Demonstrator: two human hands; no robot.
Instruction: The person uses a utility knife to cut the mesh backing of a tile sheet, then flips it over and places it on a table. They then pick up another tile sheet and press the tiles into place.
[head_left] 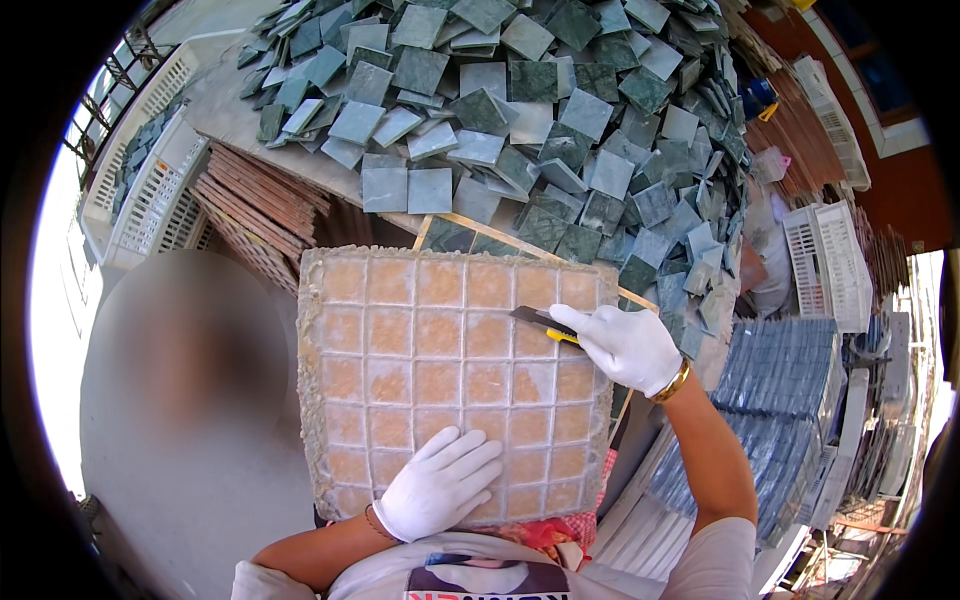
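Gridded panel (440,385), its orange-brown squares divided by pale lines, lies in front of the person's torso. Over the panel's upper right part, the gloved right hand (622,345) grips a yellow-and-black utility knife (545,322); whether its blade touches the panel, I cannot tell. On the panel's lower middle, the gloved left hand (445,485) rests flat, fingers extended and gripping nothing. Just below the panel's near edge, a pale shirt (385,572) bears a print with red and dark lettering, cut off by the view. Beyond the panel's far edge, green-grey tiles (500,110) lie heaped; left of them, past the panel's upper left corner, stand reddish-brown boards (262,195).
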